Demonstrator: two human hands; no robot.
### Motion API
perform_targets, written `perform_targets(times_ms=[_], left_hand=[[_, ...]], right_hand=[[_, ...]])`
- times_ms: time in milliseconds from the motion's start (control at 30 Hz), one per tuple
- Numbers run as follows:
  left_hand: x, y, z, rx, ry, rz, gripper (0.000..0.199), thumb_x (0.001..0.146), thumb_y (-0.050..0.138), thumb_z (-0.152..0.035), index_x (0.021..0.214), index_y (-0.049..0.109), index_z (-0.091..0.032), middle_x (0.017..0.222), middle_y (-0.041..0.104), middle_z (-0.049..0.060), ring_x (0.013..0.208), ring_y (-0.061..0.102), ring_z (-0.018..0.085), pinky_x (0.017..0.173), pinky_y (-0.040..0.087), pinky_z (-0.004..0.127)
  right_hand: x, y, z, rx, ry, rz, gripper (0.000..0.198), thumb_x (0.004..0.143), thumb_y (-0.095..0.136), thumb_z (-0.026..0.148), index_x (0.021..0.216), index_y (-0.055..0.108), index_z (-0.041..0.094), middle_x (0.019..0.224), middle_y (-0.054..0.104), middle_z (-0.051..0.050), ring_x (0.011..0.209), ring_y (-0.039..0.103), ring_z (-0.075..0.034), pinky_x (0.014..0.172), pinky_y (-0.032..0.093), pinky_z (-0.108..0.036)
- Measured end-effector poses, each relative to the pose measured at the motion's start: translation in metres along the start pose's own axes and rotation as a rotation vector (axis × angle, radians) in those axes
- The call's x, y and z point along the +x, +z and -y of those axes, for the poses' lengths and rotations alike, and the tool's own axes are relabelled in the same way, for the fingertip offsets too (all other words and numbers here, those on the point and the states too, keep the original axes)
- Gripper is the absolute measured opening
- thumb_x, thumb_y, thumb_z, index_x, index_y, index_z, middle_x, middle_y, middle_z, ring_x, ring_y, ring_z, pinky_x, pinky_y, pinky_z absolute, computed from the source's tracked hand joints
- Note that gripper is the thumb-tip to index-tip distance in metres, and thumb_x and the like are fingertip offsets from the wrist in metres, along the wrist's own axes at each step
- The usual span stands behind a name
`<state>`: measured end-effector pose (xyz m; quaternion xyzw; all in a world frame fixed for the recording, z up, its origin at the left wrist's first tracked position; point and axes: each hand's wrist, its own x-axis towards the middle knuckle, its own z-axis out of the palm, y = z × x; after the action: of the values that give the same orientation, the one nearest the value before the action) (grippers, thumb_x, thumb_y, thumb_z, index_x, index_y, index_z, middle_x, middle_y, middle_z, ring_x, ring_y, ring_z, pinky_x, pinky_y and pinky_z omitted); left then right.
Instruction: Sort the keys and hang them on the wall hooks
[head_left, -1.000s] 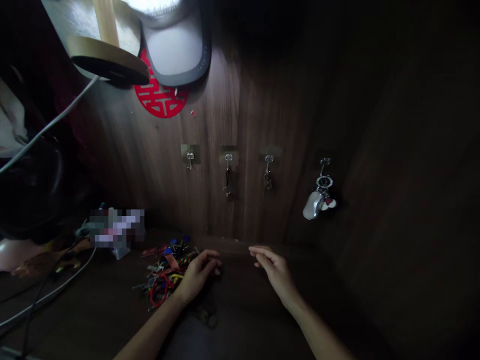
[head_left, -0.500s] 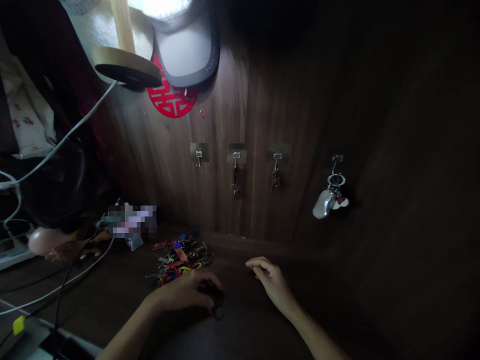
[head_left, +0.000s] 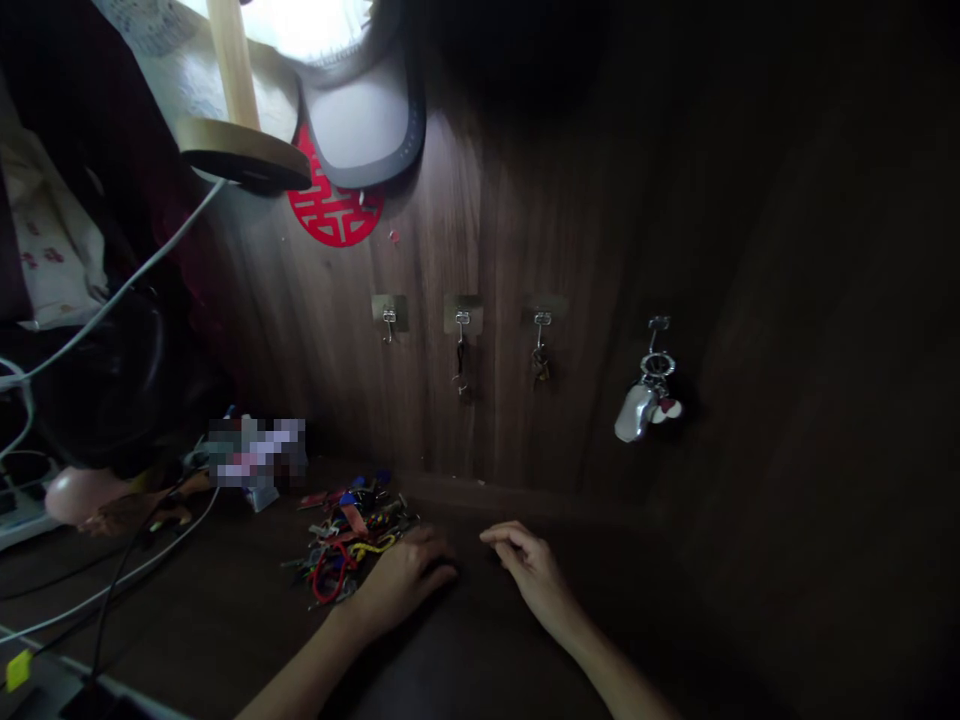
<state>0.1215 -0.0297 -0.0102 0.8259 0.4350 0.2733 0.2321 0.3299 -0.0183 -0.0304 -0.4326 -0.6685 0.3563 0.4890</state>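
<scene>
My left hand (head_left: 412, 575) is over the dark desk, just right of a pile of keys and key rings (head_left: 349, 545) with red, yellow and blue tags and cords. Its fingers curl downward and are blurred; whatever they hold is hidden under them. A short gap to the right, my right hand (head_left: 521, 555) rests with loosely bent, outstretched fingers pointing left, and nothing shows in it. On the wall above, a bare hook (head_left: 388, 325) is at the left. Beside it hang a dark strap with a small metal clip (head_left: 461, 370), a small bunch of keys (head_left: 540, 363) and a silver keychain (head_left: 637, 410).
A lamp base (head_left: 244, 155) and a grey cap (head_left: 360, 125) are at the upper left, near a red paper cutout (head_left: 337, 215). White cable (head_left: 165, 570) crosses the desk's left side. A pink round object (head_left: 82, 495) and a black bag (head_left: 112, 380) are there too.
My left hand has moved slightly back and to the right; the ring that hung below its fingers no longer shows. More of the key pile is visible. The view has shifted a little.
</scene>
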Motion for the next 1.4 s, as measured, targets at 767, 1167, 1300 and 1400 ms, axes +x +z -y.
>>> perform_targets(times_ms=[767,1167,1300,1400], left_hand=[[0.064,0.042,-0.005,-1.476,-0.425,-0.096,0.025,0.063,0.078,-0.029,0.077,0.063,-0.014,0.078,0.062,0.001,0.069,0.058,0.009,0.068,0.044,0.021],[0.057,0.040,-0.009,-1.325,-0.421,0.030,0.031,0.070,0.072,-0.034,0.091,0.065,-0.013,0.082,0.065,0.003,0.059,0.052,0.005,0.056,0.038,0.017],[0.055,0.044,-0.013,-1.195,-0.384,0.016,0.033,0.070,0.068,-0.043,0.086,0.060,-0.015,0.074,0.065,0.001,0.051,0.046,0.005,0.050,0.033,0.017],[0.054,0.045,-0.016,-1.097,-0.364,0.026,0.037,0.070,0.065,-0.050,0.077,0.059,-0.015,0.062,0.060,-0.003,0.044,0.037,0.004,0.045,0.026,0.018]], right_hand=[[0.006,-0.002,-0.009,-0.056,-0.045,-0.194,0.047,0.070,0.060,0.019,0.116,0.052,0.022,0.109,0.062,-0.008,0.090,0.060,-0.019,0.065,0.051,-0.027],[0.010,-0.011,-0.010,-0.022,-0.054,-0.261,0.021,0.081,0.054,0.039,0.086,0.062,0.019,0.074,0.064,-0.003,0.062,0.061,-0.015,0.055,0.049,-0.022],[0.009,-0.010,-0.006,0.094,0.003,-0.272,0.027,0.079,0.057,0.043,0.089,0.062,0.019,0.066,0.063,-0.001,0.058,0.061,-0.014,0.053,0.050,-0.022],[0.009,-0.009,-0.002,0.125,0.021,-0.271,0.030,0.076,0.060,0.045,0.092,0.063,0.019,0.066,0.062,-0.001,0.058,0.060,-0.014,0.054,0.050,-0.022]])
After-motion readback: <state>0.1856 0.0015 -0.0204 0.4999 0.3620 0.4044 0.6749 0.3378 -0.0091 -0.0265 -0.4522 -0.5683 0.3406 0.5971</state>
